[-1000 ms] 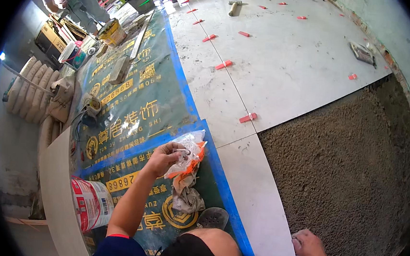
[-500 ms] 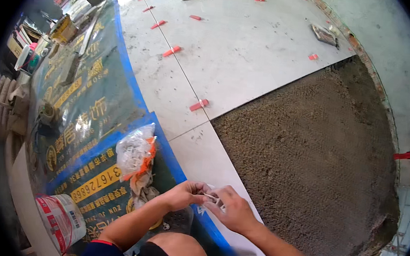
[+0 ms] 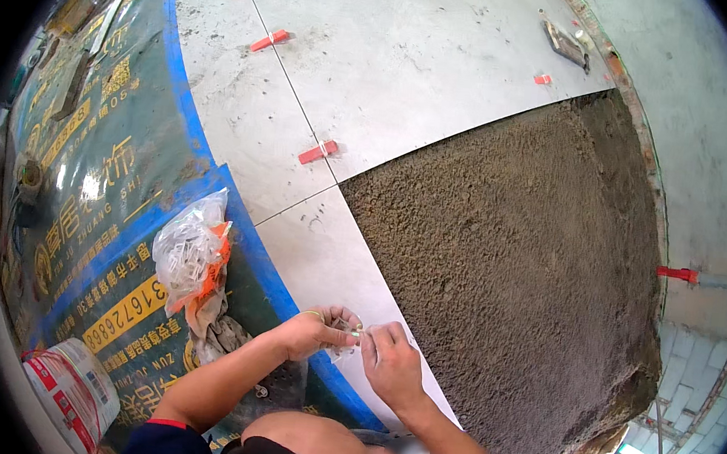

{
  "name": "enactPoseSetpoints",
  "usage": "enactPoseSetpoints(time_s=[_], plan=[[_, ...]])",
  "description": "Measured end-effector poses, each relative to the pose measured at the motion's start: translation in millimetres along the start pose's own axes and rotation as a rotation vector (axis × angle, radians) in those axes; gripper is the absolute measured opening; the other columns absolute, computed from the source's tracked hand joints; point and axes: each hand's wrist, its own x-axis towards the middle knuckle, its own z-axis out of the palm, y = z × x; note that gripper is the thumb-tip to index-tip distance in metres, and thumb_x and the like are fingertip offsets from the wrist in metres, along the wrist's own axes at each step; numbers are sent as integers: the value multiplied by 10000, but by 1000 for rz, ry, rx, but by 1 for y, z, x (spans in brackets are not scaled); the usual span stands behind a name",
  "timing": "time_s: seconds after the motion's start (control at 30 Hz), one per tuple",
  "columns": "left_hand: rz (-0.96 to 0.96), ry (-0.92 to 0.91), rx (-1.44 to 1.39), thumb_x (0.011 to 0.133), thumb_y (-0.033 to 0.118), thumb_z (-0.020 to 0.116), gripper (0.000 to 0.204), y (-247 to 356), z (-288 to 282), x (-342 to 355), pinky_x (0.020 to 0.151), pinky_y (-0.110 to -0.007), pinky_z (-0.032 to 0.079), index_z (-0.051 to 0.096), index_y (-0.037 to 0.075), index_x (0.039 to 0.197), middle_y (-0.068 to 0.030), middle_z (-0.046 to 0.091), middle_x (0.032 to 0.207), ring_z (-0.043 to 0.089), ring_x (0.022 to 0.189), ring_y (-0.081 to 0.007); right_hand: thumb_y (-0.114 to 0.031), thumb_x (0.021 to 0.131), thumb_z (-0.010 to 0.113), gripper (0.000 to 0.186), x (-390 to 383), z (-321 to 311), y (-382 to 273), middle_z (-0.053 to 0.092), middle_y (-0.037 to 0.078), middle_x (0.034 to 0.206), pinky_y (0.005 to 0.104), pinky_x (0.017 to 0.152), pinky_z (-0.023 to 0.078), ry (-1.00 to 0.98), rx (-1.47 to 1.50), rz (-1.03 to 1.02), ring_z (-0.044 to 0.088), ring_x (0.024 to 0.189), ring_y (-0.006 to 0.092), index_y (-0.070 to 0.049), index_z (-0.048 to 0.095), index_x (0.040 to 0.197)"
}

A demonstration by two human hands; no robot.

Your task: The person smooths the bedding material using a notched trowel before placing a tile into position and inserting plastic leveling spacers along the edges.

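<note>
both the left hand (image 3: 314, 332) and right hand (image 3: 389, 361) pinch small clear plastic clips (image 3: 346, 335) together above the pale grey floor tile (image 3: 326, 262), apparently sorting one out, so seating it at the tile edge likely follows.

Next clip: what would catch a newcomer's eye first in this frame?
Probably the big rough bed of grey-brown mortar filling the right half, set against pale laid tiles with red clips in their joints. Low in the middle, the left hand and right hand meet over some small clear pieces. To their left, a clear bag of white and orange bits lies on a green and blue printed sheet.
</note>
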Motion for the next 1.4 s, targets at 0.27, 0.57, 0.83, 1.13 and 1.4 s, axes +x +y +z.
enactPoseSetpoints(time_s=[0.27,0.57,0.83,1.13,1.4], plan=[[88,155,506,872,47,779,332,48,-18,3,731,-279,536,610,16,1156,-46,692,1012,663,892,-126,-102,969,623,172,35,16,19,593,211,1045,486,778,524,81,69,167,637,921,411,2,640,1106],[412,428,781,889,42,716,259,24,-54,7,754,-298,540,620,8,1127,-45,673,965,651,854,-112,-92,960,622,136,130,24,45,672,218,960,488,791,530,217,92,99,657,890,420,-6,663,1057],[574,555,792,853,40,680,150,6,-54,10,602,-287,465,637,12,994,-16,613,795,549,663,-83,-114,957,617,114,182,70,52,697,194,958,475,781,539,189,-129,46,669,888,406,-23,672,996],[697,630,933,802,27,669,150,6,-49,11,576,-304,461,652,40,950,-81,598,778,556,600,-148,-115,929,673,168,183,79,56,685,162,981,440,799,543,161,-46,31,673,878,362,-27,712,1066],[745,655,924,788,28,689,158,5,-47,14,574,-307,477,673,41,945,-96,632,795,597,595,-176,-175,929,694,196,173,91,56,692,64,999,402,748,569,314,-187,-24,696,859,284,-111,745,1107]])
